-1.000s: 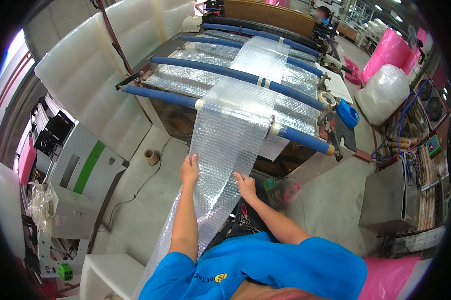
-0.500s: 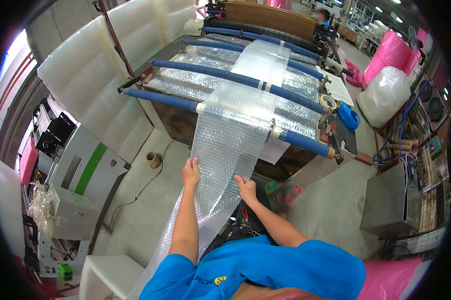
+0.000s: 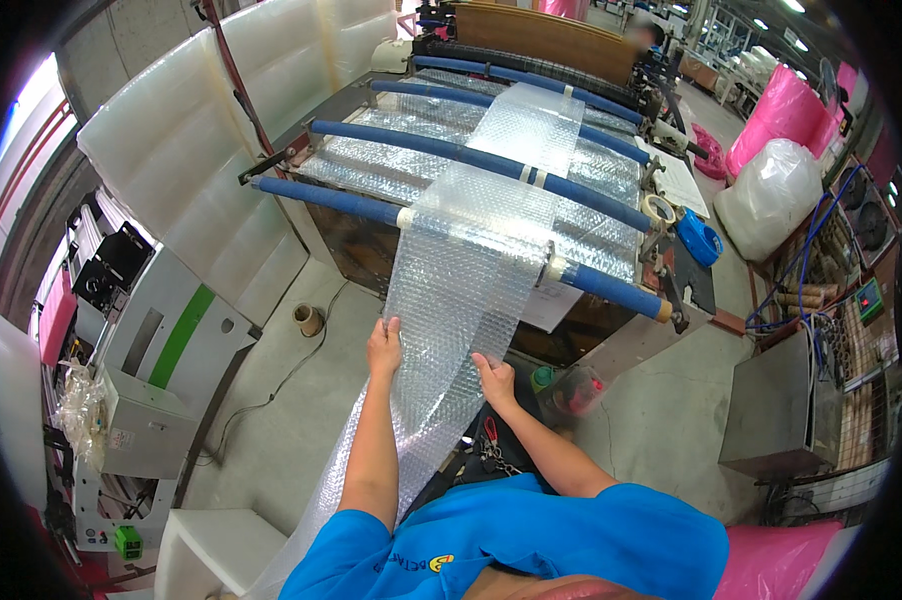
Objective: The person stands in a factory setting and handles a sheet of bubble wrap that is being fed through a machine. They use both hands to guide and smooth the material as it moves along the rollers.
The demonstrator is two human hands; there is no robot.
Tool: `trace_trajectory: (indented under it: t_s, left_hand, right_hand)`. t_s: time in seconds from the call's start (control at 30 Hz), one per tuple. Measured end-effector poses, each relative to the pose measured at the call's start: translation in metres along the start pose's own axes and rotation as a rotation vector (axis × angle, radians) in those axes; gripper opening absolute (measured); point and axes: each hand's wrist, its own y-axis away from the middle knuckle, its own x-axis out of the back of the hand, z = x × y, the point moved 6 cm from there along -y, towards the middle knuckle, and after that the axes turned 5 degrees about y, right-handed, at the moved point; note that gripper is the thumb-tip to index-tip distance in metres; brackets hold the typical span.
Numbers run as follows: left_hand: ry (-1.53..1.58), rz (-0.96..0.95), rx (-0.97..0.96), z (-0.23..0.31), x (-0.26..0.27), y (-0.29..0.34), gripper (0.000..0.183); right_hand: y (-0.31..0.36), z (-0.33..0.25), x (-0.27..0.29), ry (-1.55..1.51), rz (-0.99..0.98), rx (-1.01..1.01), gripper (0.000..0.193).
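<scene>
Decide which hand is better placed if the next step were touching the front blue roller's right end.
Probably the right hand: it holds the right edge of the bubble wrap, nearer that end of the front blue roller. The left hand, on the opposite edge, would reach across.

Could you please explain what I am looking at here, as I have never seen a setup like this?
There is no robot: these are a person's bare hands, seen from a wide camera worn on the head and looking down, which makes straight edges bend. The left hand and right hand pinch opposite edges of a strip of clear bubble wrap. It runs from the machine ahead, across the blue front bar, and down to the lower left. Beneath the bars lies shiny, silvery sheeting. Along the machine's right side sit a roll of tape and a blue object I cannot identify.
</scene>
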Motion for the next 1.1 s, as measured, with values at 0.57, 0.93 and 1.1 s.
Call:
trace_trajectory:
  t_s: [0.57,0.93,1.1]
  left_hand:
    - [0.071,0.008,-0.064,-0.007,-0.004,-0.003,0.042]
    - [-0.034,-0.004,-0.029,0.085,-0.024,-0.085,0.05]
    - [-0.09,-0.08,0.013,0.097,-0.018,-0.072,0.063]
  right_hand:
    - [0.003,-0.007,0.004,-0.027,0.066,0.001,0.042]
    - [-0.069,-0.077,0.042,-0.113,0.182,-0.046,0.037]
    - [-0.057,-0.065,0.029,-0.201,0.163,-0.071,0.039]
